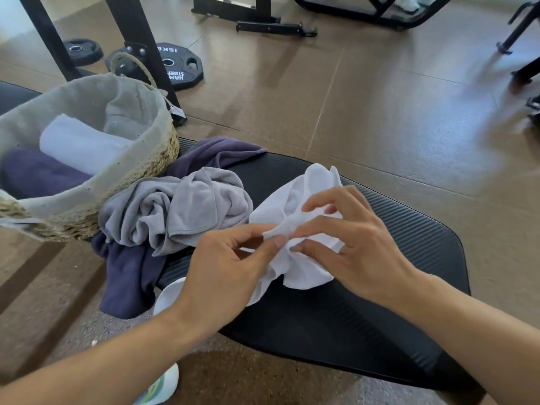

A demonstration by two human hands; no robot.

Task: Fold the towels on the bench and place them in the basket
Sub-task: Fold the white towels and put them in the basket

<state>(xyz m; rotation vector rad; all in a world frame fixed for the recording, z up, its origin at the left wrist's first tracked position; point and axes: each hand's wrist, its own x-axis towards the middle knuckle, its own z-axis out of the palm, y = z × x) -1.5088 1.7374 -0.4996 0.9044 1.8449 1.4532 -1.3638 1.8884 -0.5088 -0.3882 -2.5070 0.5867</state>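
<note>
White towel (295, 206) lies bunched on the black bench (394, 252), directly under and between both hands. Left hand (225, 270) reaches in from the lower left, forearm angled up across the bench edge, wrist bent slightly, thumb and forefinger pinching a fold of the white cloth near its middle. Right hand (350, 244) comes in from the lower right, palm down over the towel, fingers spread and curved; its thumb and forefinger pinch the same ridge of cloth, fingertips almost meeting those of the left. The other right fingers rest lightly on the fabric.

Just left of the left hand sits a crumpled grey towel (181, 209), lying on a dark blue towel (128, 276) that drapes off the bench edge. Farther left, beyond the grey one, stands the basket (140, 168), holding a rolled white towel (79, 144) and a dark one (38, 176). Weight plates (175, 65) lie on the floor well beyond the basket.
</note>
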